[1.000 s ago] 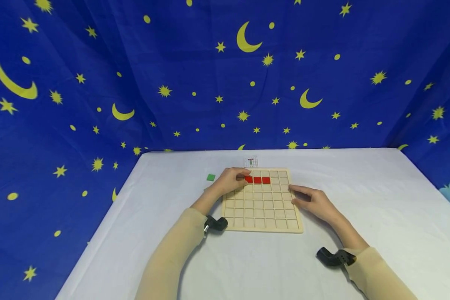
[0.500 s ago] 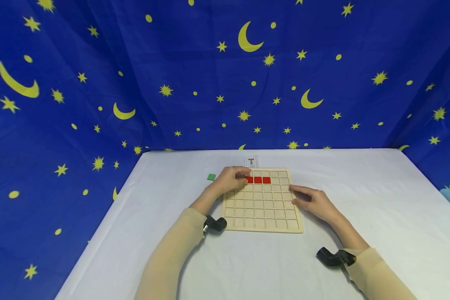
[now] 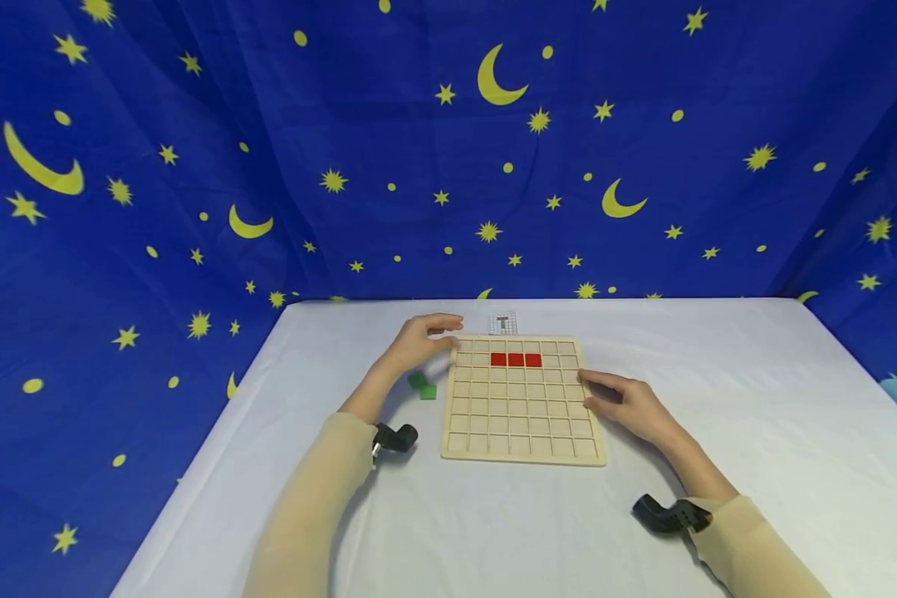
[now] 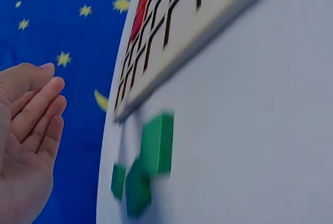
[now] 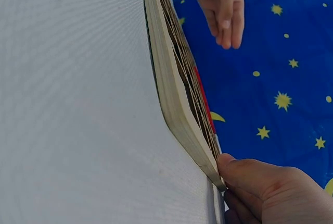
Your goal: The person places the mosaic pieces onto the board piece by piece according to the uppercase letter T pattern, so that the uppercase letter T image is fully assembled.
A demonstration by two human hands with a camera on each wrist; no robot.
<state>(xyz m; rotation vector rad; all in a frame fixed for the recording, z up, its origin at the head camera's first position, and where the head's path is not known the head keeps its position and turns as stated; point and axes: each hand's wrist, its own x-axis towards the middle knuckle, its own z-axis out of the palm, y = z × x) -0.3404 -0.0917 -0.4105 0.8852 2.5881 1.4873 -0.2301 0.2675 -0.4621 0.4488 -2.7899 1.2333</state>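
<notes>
A square wooden grid board point(image 3: 523, 447) lies on the table, with three red tiles point(image 3: 516, 360) side by side in its second row from the far edge. My left hand point(image 3: 422, 339) hovers by the board's far left corner, its fingers extended and holding nothing. Beneath that wrist lie green tiles point(image 3: 428, 392); three of these small green squares point(image 4: 157, 145) show in the left wrist view. On the right, my right hand point(image 3: 631, 404) rests its thumb and index finger, spaced apart, against the board's edge. The right wrist view shows its thumb point(image 5: 250, 174) at the rim.
Just beyond the far edge sits a small printed grid card point(image 3: 503, 324) with a red and green pattern. A white cloth point(image 3: 718, 357) covers the table. Blue star-and-moon fabric point(image 3: 389, 141) hangs behind and at the sides.
My left hand has come off the row of red tiles and shifted left, uncovering them and the board's corner. Green tiles near the wrist now show. The right hand stays in place.
</notes>
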